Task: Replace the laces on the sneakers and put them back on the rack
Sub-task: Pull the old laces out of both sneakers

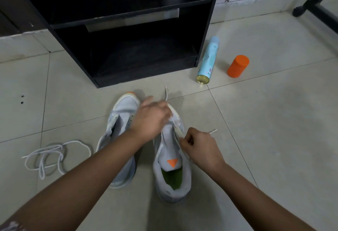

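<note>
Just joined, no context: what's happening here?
A person is lacing the right sneaker on the floor. The left hand grips one end of the lace over the toe. The fingers of the right hand pinch the other end by the eyelets. The left sneaker shows no lace, and a loose lace lies to its left. Neither sneaker is on the rack yet.

Dim, flat indoor light. The left hand [150, 119] is motion-blurred; beyond its fingers [148, 100] the rack [208, 29] interior goes black.
</note>
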A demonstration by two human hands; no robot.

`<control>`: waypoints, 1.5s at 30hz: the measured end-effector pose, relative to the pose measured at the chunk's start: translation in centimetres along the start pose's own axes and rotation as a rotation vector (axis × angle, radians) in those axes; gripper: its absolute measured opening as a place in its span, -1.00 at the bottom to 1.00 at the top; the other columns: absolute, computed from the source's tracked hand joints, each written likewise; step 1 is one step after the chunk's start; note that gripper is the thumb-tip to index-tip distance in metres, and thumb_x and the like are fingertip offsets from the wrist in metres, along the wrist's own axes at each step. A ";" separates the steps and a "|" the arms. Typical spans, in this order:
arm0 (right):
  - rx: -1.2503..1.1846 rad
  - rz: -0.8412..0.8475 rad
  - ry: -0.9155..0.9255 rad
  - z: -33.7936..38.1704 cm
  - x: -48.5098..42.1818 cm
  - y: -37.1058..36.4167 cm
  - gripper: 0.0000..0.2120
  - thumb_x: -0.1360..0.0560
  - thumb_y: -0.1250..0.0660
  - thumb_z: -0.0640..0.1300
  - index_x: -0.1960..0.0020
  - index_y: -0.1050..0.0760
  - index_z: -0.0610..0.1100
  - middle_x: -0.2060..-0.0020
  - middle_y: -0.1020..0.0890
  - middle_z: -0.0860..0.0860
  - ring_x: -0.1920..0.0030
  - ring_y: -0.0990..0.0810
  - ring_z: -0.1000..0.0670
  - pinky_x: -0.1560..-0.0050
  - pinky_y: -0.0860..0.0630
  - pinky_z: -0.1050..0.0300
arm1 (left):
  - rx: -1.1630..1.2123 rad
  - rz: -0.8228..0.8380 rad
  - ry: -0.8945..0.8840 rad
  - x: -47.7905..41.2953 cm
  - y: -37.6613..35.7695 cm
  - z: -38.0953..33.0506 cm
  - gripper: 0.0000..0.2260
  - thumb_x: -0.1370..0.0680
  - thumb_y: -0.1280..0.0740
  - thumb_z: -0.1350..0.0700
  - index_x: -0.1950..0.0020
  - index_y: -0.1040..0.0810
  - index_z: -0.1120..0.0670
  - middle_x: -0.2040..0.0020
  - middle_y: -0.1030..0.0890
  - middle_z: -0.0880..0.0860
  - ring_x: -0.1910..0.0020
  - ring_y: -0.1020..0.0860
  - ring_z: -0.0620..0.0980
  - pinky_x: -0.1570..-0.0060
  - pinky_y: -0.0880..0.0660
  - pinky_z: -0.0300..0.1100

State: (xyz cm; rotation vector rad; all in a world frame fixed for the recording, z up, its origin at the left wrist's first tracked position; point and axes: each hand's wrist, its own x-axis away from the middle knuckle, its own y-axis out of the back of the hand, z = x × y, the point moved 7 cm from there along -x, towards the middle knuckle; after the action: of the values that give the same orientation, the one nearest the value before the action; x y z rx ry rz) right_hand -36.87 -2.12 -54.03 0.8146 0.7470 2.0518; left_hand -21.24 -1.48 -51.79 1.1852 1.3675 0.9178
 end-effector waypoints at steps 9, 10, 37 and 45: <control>0.007 -0.003 0.035 0.3 0.0 -0.3 -0.73 -0.49 -0.31 0.04 0.30 -0.37 -0.06 0.43 -0.48 0.06 0.36 -0.48 0.01 0.36 -0.31 0.16 | -0.181 0.103 -0.079 0.4 -0.5 -0.1 -0.68 -0.34 -0.51 0.09 -0.07 -0.65 -0.10 -0.07 -0.62 -0.05 -0.18 -0.54 0.04 -0.33 -0.11 0.17; 0.017 -0.005 0.040 0.4 -0.1 -0.3 -0.73 -0.49 -0.32 0.03 0.29 -0.37 -0.06 0.43 -0.47 0.06 0.35 -0.49 0.00 0.35 -0.32 0.15 | -0.207 0.138 -0.165 0.5 -1.1 -1.2 -0.76 -0.33 -0.51 0.09 0.03 -0.68 -0.11 0.05 -0.63 -0.06 -0.07 -0.59 0.03 -0.34 -0.10 0.15; 0.056 0.028 0.042 -0.2 -0.3 -0.9 -0.74 -0.52 -0.28 0.05 0.28 -0.34 -0.02 0.39 -0.48 0.06 0.32 -0.49 0.00 0.28 -0.42 0.10 | -0.022 -0.120 0.392 -0.2 2.1 4.3 -0.84 -0.56 -0.27 0.11 -0.09 -0.59 -0.01 -0.07 -0.58 0.00 -0.09 -0.52 0.08 -0.34 -0.15 0.07; 0.081 0.040 0.076 0.6 -0.2 -1.0 -0.65 -0.51 -0.29 0.02 0.35 -0.20 0.04 0.43 -0.40 0.07 0.34 -0.44 -0.03 0.32 -0.31 0.13 | -0.127 0.165 -0.217 0.4 -1.8 -2.7 -0.87 -0.34 -0.49 0.12 0.20 -0.64 -0.10 0.24 -0.54 -0.08 0.16 -0.60 0.01 -0.35 -0.15 0.10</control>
State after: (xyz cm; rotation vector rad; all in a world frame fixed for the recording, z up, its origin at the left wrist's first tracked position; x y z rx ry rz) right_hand -35.91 -1.61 -54.49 0.8063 0.8676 2.1099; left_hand -24.14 -1.28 -53.20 1.2734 1.0353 0.9470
